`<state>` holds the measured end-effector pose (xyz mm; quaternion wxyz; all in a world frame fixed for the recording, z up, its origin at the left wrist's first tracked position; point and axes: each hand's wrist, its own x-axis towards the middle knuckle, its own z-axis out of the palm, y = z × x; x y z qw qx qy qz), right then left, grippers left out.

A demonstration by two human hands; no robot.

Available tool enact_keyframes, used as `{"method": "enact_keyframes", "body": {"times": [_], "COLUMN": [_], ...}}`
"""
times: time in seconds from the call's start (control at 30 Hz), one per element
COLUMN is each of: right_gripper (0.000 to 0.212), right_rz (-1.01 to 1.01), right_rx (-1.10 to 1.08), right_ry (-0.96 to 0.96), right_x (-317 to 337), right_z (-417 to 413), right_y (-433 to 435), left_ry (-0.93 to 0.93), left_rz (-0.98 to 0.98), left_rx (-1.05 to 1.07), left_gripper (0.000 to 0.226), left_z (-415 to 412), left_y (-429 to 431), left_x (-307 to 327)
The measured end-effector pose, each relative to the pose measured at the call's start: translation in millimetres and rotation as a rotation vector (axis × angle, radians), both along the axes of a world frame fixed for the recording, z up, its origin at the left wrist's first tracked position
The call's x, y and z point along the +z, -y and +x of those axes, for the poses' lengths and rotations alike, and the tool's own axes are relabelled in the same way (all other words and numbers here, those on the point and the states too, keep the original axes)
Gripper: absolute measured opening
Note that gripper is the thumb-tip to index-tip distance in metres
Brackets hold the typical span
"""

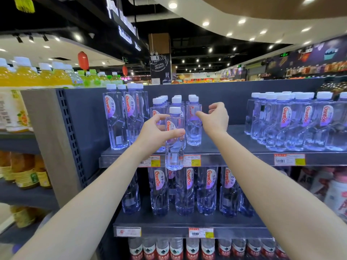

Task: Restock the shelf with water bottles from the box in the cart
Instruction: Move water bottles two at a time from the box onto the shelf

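Observation:
My left hand (pixel 156 133) grips a small clear water bottle (pixel 174 152) with a white cap and a red-lettered label. It holds the bottle upright in front of the top shelf's front edge (pixel 234 158). To its right, my right hand (pixel 217 117) hovers with loosely curled fingers. Its thumb tip is at the side of a matching bottle (pixel 194 132) that stands on the shelf. Short rows of the same small bottles (pixel 159 104) stand behind. The cart and the box are out of view.
Taller water bottles (pixel 116 119) stand at the shelf's left end, and a dense group (pixel 293 121) fills its right end. More water bottles (pixel 185 190) line the shelf below, with red-labelled ones (pixel 193 248) at the bottom. Yellow juice bottles (pixel 28 76) fill the neighbouring unit.

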<state>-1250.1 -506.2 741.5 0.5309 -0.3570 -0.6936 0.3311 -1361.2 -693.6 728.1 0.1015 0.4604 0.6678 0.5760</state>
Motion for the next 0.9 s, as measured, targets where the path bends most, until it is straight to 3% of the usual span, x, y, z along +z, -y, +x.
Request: {"method": "enact_keyframes", "body": {"times": [0.07, 0.13, 0.23, 0.27, 0.43, 0.53, 0.63, 0.73, 0.9], "right_gripper": [0.023, 0.017, 0.041, 0.049, 0.044, 0.049, 0.072, 0.053, 0.046], "right_rz": [-0.029, -0.094, -0.089, -0.063, 0.025, 0.063, 0.049, 0.012, -0.06], "right_rx": [0.093, 0.333, 0.613, 0.643, 0.507, 0.441, 0.379, 0.39, 0.382], "right_ry": [-0.038, 0.096, 0.436, 0.468, 0.232, 0.241, 0.28, 0.255, 0.233], "right_x": [3, 3, -1, -5, -11, -8, -2, -3, -6], "right_z": [11, 24, 43, 45, 41, 39, 40, 37, 25], "right_y": [16, 33, 55, 59, 58, 46, 32, 22, 13], "left_ry": [0.001, 0.005, -0.007, -0.012, -0.061, -0.347, -0.607, -0.781, -0.88], "left_rz": [-0.003, 0.011, 0.068, 0.087, 0.135, 0.09, 0.034, -0.069, -0.225], "left_rx": [-0.002, -0.006, 0.026, 0.043, 0.065, 0.185, 0.342, 0.424, 0.427], "left_gripper": [0.075, 0.076, 0.069, 0.069, 0.073, 0.074, 0.065, 0.056, 0.058], "left_z": [5, 12, 22, 26, 40, 36, 24, 13, 11], "left_y": [-2, -4, -11, -14, -26, -21, -11, -4, 0], "left_x": [2, 6, 12, 14, 22, 22, 18, 12, 1]}}
